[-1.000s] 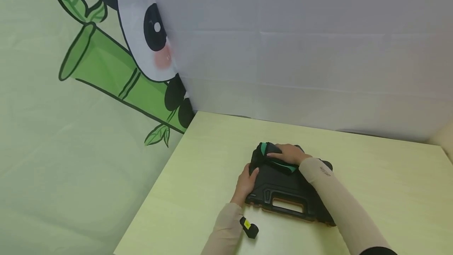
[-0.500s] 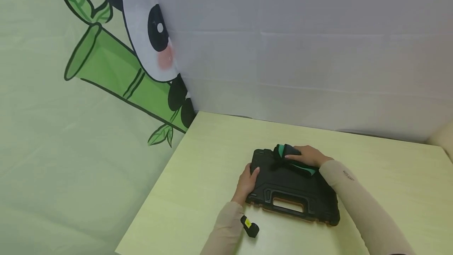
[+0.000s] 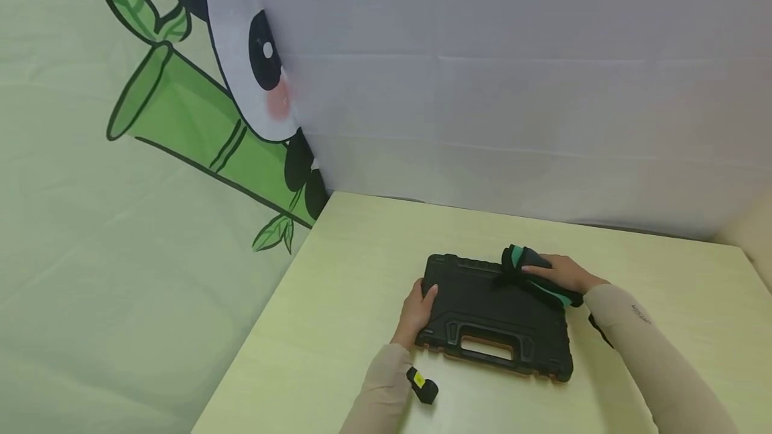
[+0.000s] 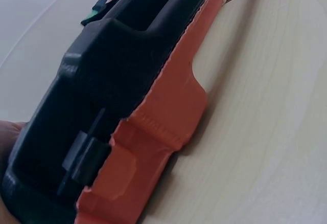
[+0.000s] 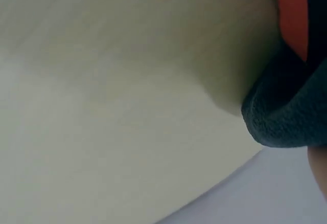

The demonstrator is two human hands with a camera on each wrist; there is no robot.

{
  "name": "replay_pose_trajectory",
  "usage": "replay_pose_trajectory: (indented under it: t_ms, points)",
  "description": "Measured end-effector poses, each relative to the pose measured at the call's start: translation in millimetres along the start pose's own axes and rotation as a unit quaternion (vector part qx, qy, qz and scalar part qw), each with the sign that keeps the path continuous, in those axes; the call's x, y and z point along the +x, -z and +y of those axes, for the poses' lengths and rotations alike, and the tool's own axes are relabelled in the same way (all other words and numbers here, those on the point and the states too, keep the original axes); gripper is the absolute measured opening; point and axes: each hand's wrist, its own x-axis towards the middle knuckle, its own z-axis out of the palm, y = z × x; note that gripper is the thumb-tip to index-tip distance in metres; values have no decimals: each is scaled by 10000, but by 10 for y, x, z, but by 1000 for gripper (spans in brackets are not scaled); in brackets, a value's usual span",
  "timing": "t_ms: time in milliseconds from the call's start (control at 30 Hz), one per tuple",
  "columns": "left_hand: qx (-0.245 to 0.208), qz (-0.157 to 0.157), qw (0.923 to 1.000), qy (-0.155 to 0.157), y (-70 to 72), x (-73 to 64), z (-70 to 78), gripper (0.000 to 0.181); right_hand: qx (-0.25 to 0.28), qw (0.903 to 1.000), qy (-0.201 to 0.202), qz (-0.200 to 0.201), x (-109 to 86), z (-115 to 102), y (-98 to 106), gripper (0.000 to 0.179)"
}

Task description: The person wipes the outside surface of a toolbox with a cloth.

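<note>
A black plastic tool case [image 3: 482,300] with an orange lower half [image 4: 153,116] lies flat on the table. My left hand [image 3: 416,310] holds its left side, thumb on the lid; only a sliver of that hand shows in the left wrist view. On the far right corner of the lid, my right hand [image 3: 562,272] grips a dark cloth [image 3: 517,260] with green patches. Part of the cloth [image 5: 286,106] hangs over the case's right edge in the right wrist view. The fingers under the cloth are hidden.
The pale wooden table [image 3: 362,253] meets a whitish sheet wall [image 3: 512,106] at its back edge. A green sheet with a bamboo drawing [image 3: 187,112] hangs at the left. A small black device with a yellow label [image 3: 422,386] sits beside the left sleeve.
My right hand has slid the cloth across the lid from the far left corner to the far right corner. My left hand and the case have stayed in place.
</note>
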Motion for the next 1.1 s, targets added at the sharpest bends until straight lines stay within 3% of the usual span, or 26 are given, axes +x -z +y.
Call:
replay_pose_trajectory:
  t_ms: [33, 167, 367, 533, 667, 800, 967, 1100]
  points:
    - [-85, -61, 9997, 200, 54, -50, 118, 63, 132, 9999, -19, 43, -29, 29, -1, 76]
    - [-25, -65, 9996, 278, 124, -120, 289, 57, 591, 9976, -65, 359, -130, 111, -31, 69]
    - [-81, -69, 9995, 289, 130, -134, 303, 56, 1061, 9892, -185, 992, -242, 176, -73, 49]
    - [-66, -77, 9996, 271, 113, -124, 284, 55, 1310, 9833, -251, 1241, -430, 199, -107, 49]
    - [-4, -93, 9996, 281, 79, -96, 299, 55, 944, 9855, 223, 1395, -622, 191, -152, 52]
    - [26, -56, 9995, 296, 25, -53, 327, 56, 220, 9851, 858, 1474, -779, 132, -205, 54]
    - [50, 40, 9994, 335, -42, 2, 359, 55, -797, 9721, 1374, 1726, -958, -13, -351, 49]
    - [49, 108, 9992, 369, -110, 50, 385, 54, -1195, 9568, 1624, 2096, -1091, -109, -489, 51]
